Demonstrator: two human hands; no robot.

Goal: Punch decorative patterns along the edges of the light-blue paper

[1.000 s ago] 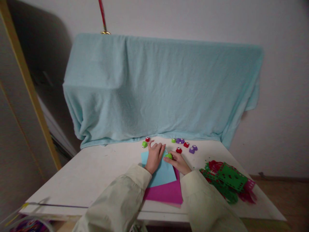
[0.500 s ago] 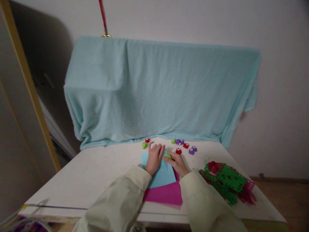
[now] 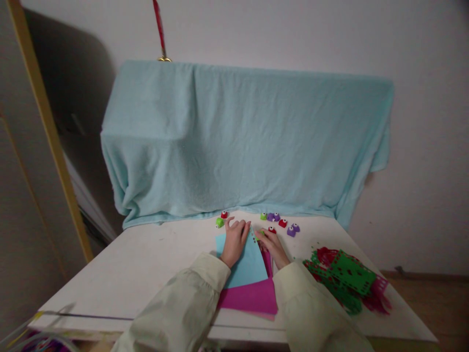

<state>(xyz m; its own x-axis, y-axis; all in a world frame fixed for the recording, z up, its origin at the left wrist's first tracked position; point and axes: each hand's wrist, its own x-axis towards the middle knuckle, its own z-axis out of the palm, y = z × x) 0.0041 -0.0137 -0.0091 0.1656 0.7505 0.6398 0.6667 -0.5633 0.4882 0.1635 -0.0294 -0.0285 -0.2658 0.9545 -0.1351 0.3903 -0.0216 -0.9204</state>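
My left hand (image 3: 236, 242) lies on a light blue sheet of paper (image 3: 249, 264), fingers stretched out and pressing its upper part. My right hand (image 3: 271, 246) grips a small green craft punch (image 3: 259, 235) at the sheet's upper right edge. The fingers partly cover the punch. A few small punched holes show along that edge, beside the punch. Under the blue sheet lies magenta paper (image 3: 251, 298), with a pink edge below it.
Several red, purple and green punches, among them a purple punch (image 3: 291, 231) and a green punch (image 3: 219, 223), stand along the back. Punched green and red paper (image 3: 353, 274) is heaped at the right. A light blue cloth (image 3: 249, 142) hangs behind the white table (image 3: 146, 274).
My right hand with the green punch has shifted slightly along the blue sheet's edge. Punched holes there now show more plainly. My left hand stays in place.
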